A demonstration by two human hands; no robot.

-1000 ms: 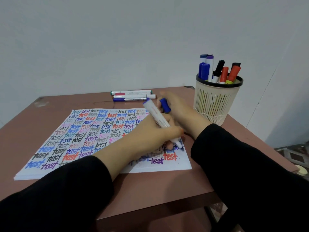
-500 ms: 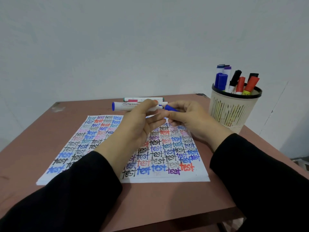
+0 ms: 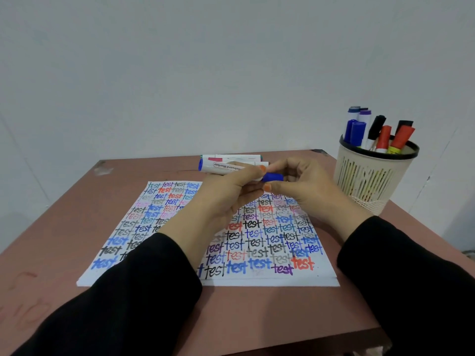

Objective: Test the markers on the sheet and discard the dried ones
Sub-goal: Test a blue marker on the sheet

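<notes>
The left hand (image 3: 223,199) grips the blue marker (image 3: 218,167) level above the sheet (image 3: 259,242), and the right hand (image 3: 311,191) pinches its cap (image 3: 273,177) at the barrel's end. A crooked push could leave the cap unsealed or ink the fingers, and a wide right-arm swing might topple the nearby holder (image 3: 370,176).

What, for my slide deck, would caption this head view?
Left hand holds a blue marker while right hand pinches the blue cap at its tip, above the sheet.
</notes>
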